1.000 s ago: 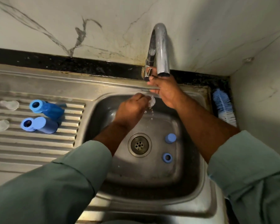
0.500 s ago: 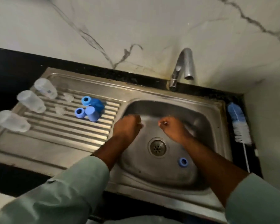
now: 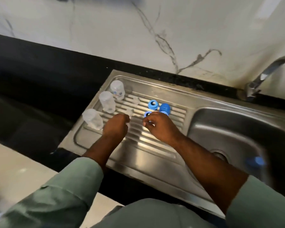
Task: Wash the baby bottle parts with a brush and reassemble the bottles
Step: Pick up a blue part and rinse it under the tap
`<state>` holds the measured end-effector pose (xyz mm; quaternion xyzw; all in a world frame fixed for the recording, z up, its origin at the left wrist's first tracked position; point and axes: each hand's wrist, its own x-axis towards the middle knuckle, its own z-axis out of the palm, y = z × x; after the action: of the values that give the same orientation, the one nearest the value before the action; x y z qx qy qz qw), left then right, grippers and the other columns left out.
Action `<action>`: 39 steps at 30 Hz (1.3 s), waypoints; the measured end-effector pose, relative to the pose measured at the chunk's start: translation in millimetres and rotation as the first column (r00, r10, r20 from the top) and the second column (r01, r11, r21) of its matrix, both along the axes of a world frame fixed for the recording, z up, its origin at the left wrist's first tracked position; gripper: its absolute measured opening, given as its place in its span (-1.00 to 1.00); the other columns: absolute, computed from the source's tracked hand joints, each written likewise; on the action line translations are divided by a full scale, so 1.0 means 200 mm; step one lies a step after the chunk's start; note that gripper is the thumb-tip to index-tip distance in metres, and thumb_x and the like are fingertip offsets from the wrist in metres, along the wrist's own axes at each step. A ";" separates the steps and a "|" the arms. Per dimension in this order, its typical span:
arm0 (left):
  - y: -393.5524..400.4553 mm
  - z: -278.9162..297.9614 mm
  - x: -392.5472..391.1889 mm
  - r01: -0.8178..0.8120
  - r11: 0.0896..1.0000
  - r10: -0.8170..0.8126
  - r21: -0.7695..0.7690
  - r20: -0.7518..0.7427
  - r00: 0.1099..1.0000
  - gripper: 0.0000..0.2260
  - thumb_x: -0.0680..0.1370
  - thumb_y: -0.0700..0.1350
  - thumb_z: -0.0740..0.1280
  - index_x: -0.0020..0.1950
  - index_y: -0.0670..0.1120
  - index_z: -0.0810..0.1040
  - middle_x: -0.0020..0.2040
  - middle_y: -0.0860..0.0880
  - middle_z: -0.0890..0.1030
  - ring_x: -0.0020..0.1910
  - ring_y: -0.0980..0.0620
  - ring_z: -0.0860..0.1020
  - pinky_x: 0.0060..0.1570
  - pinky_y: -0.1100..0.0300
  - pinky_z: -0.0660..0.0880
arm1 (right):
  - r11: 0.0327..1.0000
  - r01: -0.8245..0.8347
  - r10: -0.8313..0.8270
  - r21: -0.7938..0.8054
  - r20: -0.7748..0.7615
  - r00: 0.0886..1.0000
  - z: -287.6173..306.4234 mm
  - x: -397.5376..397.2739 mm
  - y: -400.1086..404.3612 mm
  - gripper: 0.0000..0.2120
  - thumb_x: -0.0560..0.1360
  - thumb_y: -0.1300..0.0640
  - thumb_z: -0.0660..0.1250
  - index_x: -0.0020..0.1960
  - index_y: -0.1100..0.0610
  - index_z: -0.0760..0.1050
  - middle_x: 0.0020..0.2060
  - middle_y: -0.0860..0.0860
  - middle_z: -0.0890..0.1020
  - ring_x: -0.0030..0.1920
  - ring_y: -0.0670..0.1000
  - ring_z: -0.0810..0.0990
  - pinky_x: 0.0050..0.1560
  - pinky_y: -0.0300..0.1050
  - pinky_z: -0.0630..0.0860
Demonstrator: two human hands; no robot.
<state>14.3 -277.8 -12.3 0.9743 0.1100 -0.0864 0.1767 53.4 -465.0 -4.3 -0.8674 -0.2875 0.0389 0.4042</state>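
Observation:
Three clear bottles stand upside down along the left of the drainboard [image 3: 155, 145]: the back bottle [image 3: 117, 92], the middle bottle [image 3: 107, 103] and the front bottle [image 3: 92, 119]. Two clear nipples [image 3: 136, 100] [image 3: 130, 112] lie on the ribs. A blue ring [image 3: 153, 104], a blue cap [image 3: 165, 108] and a second ring [image 3: 147, 114] sit further right. My left hand [image 3: 117, 127] is curled over the ribs and seems to grip a clear nipple, mostly hidden. My right hand [image 3: 160, 127] hovers with loosely curled fingers just in front of the second ring, holding nothing.
The sink basin [image 3: 237, 129] lies to the right with a blurred blue part [image 3: 257, 161] near the drain [image 3: 220, 153]. The faucet [image 3: 266, 74] stands at the back right. Black counter [image 3: 31, 79] stretches to the left.
My view and both hands have swung left from the basin to the drainboard. The left hand has carried the clear nipple from under the faucet.

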 end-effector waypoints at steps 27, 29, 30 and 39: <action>-1.35 -0.08 -0.01 0.543 0.811 -0.518 -0.220 0.163 0.840 -0.73 0.54 -0.08 0.35 0.21 -0.10 0.61 0.16 -0.12 0.58 0.16 -0.13 0.51 0.17 0.07 0.44 | 0.827 0.363 -0.478 -0.430 -0.194 0.857 -0.13 -0.36 -1.22 -0.84 0.48 0.20 0.34 0.02 0.19 0.62 -0.01 0.10 0.63 0.03 0.10 0.57 0.08 -0.11 0.44; -1.60 -0.14 -0.03 0.502 0.775 -0.522 -0.385 0.058 0.851 -0.78 0.51 -0.11 0.35 0.10 -0.13 0.66 0.08 -0.14 0.62 0.08 -0.11 0.55 0.08 0.12 0.46 | 0.799 0.376 -0.531 -0.470 -0.257 0.808 -0.16 -0.40 -1.46 -0.83 0.50 0.22 0.29 0.05 0.19 0.60 0.01 0.10 0.61 0.05 0.08 0.56 0.10 -0.10 0.44; -1.70 -0.18 -0.03 0.467 0.765 -0.526 -0.444 -0.010 0.851 -0.82 0.51 -0.14 0.36 0.07 -0.14 0.67 0.05 -0.14 0.63 0.05 -0.10 0.57 0.06 0.15 0.46 | 0.790 0.394 -0.558 -0.470 -0.284 0.779 -0.20 -0.41 -1.56 -0.81 0.51 0.20 0.31 0.10 0.17 0.59 0.06 0.08 0.60 0.10 0.06 0.55 0.15 -0.12 0.42; -2.39 -0.70 -0.05 0.507 0.786 -0.614 -0.354 -0.350 0.707 -0.55 0.50 -0.17 0.39 0.39 -0.04 0.46 0.29 -0.14 0.44 0.25 -0.18 0.49 0.21 0.06 0.44 | 0.683 0.387 -0.686 -0.620 -0.361 0.632 -0.46 -0.36 -2.14 -0.70 0.57 0.27 0.19 0.28 0.27 0.44 0.29 0.20 0.48 0.30 0.15 0.44 0.31 -0.07 0.32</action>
<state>5.2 -755.1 -151.4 0.8862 -0.1665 -0.3700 0.2235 -19.6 -892.9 -96.0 -0.9315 0.1487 0.2391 0.2302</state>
